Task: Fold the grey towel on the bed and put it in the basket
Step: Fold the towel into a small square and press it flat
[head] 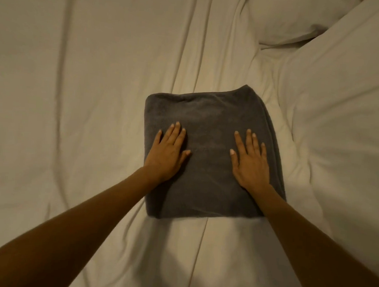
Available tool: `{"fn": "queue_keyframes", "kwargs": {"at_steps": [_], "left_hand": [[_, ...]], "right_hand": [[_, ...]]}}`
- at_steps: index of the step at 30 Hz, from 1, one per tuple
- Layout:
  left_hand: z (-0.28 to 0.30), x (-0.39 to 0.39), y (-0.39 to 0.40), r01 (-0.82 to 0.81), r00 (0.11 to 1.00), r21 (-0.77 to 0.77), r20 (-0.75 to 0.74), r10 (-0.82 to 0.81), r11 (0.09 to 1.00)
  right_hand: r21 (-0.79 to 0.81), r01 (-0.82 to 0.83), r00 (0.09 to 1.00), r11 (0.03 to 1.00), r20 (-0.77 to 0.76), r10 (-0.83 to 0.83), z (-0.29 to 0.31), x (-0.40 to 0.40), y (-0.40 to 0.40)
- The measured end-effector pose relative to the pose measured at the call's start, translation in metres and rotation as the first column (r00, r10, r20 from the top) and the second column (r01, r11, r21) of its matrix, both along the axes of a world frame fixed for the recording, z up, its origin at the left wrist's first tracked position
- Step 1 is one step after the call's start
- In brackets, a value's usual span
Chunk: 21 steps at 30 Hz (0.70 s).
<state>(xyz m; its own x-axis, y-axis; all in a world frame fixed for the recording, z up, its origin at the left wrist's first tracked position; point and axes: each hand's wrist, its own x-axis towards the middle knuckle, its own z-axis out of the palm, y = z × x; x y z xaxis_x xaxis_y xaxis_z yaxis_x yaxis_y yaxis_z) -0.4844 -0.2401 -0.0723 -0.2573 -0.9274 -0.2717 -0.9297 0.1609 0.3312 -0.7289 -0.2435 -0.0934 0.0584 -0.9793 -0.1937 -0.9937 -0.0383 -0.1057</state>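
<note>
The soft dark grey towel (210, 148) lies folded into a thick square in the middle of the bed with the creased white sheet (77, 93), so I think the folding part is nearly done and the hands are just patting it flat. The left hand (167, 153) and the right hand (250, 160) both rest flat on top of it with fingers straight, so neither grip has hold of anything. Next, I think the hands must slide under the sides to lift it without it flopping open, but no basket shows here.
</note>
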Motion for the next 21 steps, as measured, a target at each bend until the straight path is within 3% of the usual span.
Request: {"fn": "queue_keyframes", "kwargs": {"at_steps": [3,8,13,16,21], "left_hand": [[0.010,-0.018,0.053,0.006,0.999,0.071,-0.032,-0.004,0.997],[0.003,-0.035,0.120,0.021,0.996,0.155,0.077,-0.034,0.988],[-0.026,-0.029,0.139,0.120,0.961,0.039,0.246,-0.126,0.992],[-0.035,-0.033,0.137,0.107,0.963,-0.113,0.257,-0.075,0.988],[-0.045,-0.036,0.134,0.089,0.936,-0.164,0.351,-0.026,0.982]], "right_hand": [[0.052,-0.038,0.999,0.998,-0.008,0.038,0.009,-0.008,0.053],[0.179,-0.106,0.994,0.978,-0.009,0.109,0.011,-0.017,0.119],[0.186,-0.199,0.977,0.962,-0.042,0.210,0.003,-0.034,0.131],[0.120,-0.270,0.959,0.955,-0.053,0.278,-0.003,-0.039,0.125],[0.126,-0.265,0.948,0.956,-0.146,0.282,-0.012,-0.037,0.106]]}}
